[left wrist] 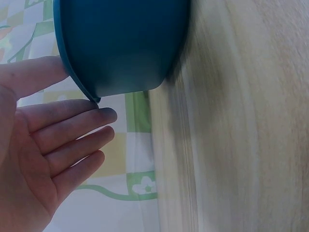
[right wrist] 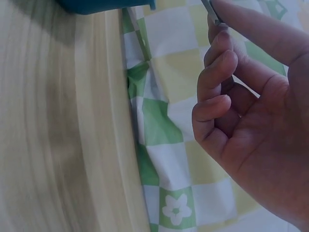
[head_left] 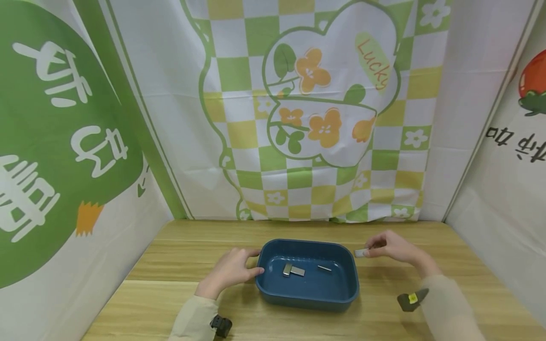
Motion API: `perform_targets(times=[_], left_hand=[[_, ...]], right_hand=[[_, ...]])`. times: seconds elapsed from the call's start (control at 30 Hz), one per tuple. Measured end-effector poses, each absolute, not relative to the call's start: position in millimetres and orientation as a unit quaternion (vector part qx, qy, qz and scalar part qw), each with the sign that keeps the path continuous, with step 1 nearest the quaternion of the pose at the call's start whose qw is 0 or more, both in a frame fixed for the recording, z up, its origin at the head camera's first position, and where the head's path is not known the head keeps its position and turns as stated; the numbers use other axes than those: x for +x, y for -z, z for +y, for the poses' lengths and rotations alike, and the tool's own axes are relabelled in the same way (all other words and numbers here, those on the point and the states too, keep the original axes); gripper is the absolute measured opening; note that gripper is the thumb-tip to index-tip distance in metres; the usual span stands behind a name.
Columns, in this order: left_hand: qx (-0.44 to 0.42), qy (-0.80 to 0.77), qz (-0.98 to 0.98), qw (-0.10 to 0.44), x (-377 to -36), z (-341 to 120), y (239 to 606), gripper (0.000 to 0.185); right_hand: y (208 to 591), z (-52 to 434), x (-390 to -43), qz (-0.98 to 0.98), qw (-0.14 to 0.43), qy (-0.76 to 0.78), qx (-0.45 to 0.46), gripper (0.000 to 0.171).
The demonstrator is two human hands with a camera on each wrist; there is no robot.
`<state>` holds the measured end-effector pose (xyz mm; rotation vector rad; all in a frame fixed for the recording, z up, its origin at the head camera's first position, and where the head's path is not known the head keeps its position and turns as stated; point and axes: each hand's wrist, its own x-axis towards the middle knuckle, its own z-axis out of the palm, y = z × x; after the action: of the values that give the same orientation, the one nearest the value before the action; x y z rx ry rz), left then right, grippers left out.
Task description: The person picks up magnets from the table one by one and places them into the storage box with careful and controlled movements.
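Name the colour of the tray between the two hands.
Dark blue tray, seen best in the head view.

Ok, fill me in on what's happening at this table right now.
A person sits at a wooden table with a blue tray in front of them. The left hand touches the tray's left rim with fairly straight fingers. The right hand pinches a small silvery metal piece just off the tray's right edge. Three similar metal pieces already lie inside the tray.
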<state>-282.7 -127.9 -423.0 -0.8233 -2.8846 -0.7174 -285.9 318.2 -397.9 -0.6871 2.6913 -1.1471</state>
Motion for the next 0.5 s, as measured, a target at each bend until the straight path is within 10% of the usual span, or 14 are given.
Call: perform_targets(times=[0.5], left_hand=[[-0.27,0.229,-0.935,0.035,-282,-127,421,0.05]], right_hand=[[387,300,-294,0.894,0.078,0.366,-0.244,0.02]])
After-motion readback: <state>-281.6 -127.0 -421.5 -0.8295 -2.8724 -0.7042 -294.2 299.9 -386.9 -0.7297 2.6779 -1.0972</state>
